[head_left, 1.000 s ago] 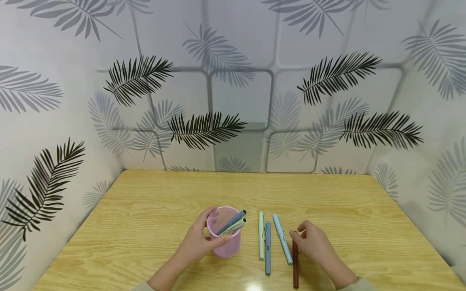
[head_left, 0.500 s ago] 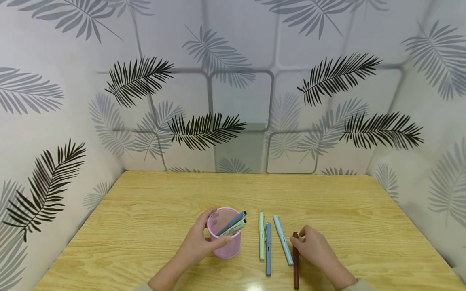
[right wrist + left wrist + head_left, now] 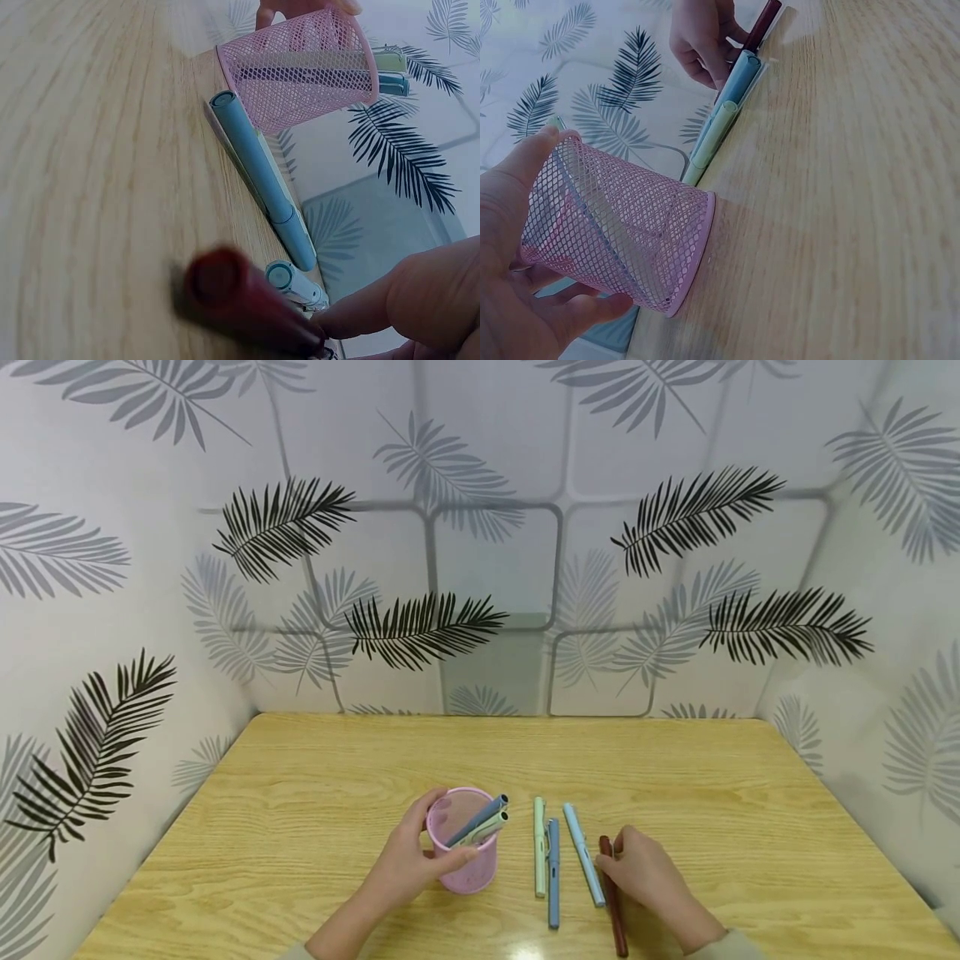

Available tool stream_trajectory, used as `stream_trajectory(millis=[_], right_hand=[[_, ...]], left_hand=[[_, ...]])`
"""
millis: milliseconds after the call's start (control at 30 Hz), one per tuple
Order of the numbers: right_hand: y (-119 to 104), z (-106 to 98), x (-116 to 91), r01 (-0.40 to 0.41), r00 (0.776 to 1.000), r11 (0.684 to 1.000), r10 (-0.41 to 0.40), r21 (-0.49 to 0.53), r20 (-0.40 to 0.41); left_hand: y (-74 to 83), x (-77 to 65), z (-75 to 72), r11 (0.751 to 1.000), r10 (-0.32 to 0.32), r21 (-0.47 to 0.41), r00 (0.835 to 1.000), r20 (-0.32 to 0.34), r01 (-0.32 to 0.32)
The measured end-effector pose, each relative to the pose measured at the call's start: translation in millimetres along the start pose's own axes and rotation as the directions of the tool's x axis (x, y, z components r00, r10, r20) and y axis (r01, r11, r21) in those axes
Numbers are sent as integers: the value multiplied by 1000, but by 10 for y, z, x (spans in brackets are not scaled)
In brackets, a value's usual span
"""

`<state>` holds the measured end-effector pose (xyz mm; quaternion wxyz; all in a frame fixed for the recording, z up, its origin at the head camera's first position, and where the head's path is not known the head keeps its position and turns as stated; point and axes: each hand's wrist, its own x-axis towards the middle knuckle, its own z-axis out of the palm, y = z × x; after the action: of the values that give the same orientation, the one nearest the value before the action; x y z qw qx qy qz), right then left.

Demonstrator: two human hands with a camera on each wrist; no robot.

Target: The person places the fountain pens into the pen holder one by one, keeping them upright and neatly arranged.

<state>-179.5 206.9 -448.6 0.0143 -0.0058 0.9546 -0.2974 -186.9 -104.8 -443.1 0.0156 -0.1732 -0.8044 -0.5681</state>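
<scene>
My left hand (image 3: 405, 856) grips a pink mesh pen holder (image 3: 471, 875), thumb at its rim and fingers round the far side. A blue pen (image 3: 476, 820) and a pale green pen (image 3: 487, 827) lean inside it, tops out over the right rim. Off to the right, my right hand (image 3: 647, 864) pinches a dark red pen (image 3: 615, 914) near its upper, clip end. In the right wrist view the dark red pen (image 3: 247, 300) lies close to the camera, its near end blurred; the thumb touches it by the clip.
Between holder and right hand lie a pale green pen (image 3: 539, 852), a blue pen (image 3: 553, 885) and a light blue pen (image 3: 583, 856) on the wooden table (image 3: 337, 768). Leaf-patterned cloth (image 3: 495, 568) stands behind and at both sides.
The dark red pen has turned slightly, its lower end swinging right and its upper end left. My right hand has shifted a little down along it. The left hand and holder stay put.
</scene>
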Motion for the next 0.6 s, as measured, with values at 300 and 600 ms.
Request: stream_trajectory(millis=[300, 600], right_hand=[[-26, -5, 23, 10, 1000, 999, -11, -43, -22], [14, -13, 35, 11, 999, 1000, -10, 20, -32]], left_hand=[[5, 5, -1, 1000, 4, 8, 1000, -4, -4], [9, 1, 0, 1000, -3, 4, 1000, -4, 3]])
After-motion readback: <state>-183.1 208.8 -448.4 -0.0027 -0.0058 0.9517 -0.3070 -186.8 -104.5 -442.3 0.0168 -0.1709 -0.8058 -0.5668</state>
